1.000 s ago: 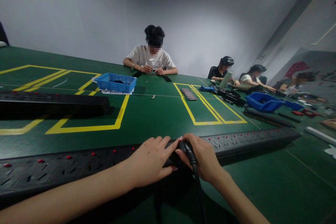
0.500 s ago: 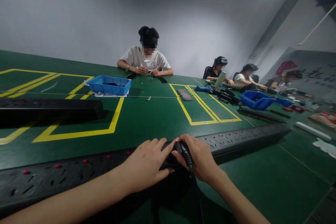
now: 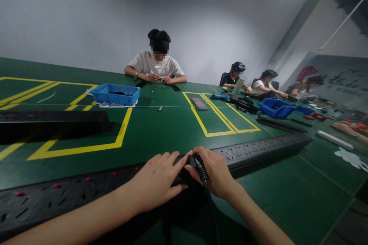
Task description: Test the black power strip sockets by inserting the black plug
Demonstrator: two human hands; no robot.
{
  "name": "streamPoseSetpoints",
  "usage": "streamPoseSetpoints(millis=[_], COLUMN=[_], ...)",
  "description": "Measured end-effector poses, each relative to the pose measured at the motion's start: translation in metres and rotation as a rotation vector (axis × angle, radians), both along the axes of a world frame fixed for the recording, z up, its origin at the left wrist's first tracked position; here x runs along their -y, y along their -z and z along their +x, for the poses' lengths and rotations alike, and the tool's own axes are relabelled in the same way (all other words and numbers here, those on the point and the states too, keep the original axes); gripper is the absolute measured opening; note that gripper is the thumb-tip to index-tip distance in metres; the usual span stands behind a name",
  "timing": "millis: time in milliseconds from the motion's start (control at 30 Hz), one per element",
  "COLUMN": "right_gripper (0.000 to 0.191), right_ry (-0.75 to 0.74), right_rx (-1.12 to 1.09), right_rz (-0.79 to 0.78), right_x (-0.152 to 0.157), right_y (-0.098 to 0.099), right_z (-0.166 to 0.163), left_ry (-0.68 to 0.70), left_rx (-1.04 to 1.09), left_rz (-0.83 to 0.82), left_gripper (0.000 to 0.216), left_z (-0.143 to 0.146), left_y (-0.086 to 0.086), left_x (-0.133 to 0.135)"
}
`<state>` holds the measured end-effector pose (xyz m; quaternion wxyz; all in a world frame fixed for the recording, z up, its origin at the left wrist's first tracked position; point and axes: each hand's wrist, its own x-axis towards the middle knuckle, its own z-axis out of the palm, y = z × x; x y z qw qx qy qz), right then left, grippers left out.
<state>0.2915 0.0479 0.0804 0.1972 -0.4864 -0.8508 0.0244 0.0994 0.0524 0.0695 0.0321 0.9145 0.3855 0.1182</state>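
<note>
A long black power strip (image 3: 253,151) with red switches and rows of sockets lies across the near side of the green table. My left hand (image 3: 159,178) is wrapped over its middle, fingers on top and thumb down the near side. Right beside it, my right hand (image 3: 214,170) grips a black power plug (image 3: 198,162) against the strip's top face. From the plug a black cable (image 3: 209,206) hangs down toward me. My fingers hide the plug's prongs, so I cannot tell how far it is in the socket.
Another black power strip (image 3: 51,122) lies at the left. Beyond it stands a blue tray (image 3: 115,95) with dark parts. Yellow tape (image 3: 220,134) marks the table. A second blue bin (image 3: 276,108) and a white glove (image 3: 350,157) are at the right. Several people (image 3: 156,63) sit across and along the table.
The whole view has shifted slightly, with things appearing a little farther left. Both hands keep the same hold on the strip and plug.
</note>
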Motion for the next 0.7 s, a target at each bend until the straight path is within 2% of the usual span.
streamPoseSetpoints(millis=[700], right_gripper=[0.028], right_ry=[-0.002], right_rx=[0.003], right_rz=[-0.011], right_x=[0.0008], right_y=[-0.0007], right_z=[0.0013], left_ry=[-0.008], left_rx=[0.011], left_rz=[-0.011], left_gripper=[0.06], left_z=[0.0002], left_y=[0.0031], left_x=[-0.0014])
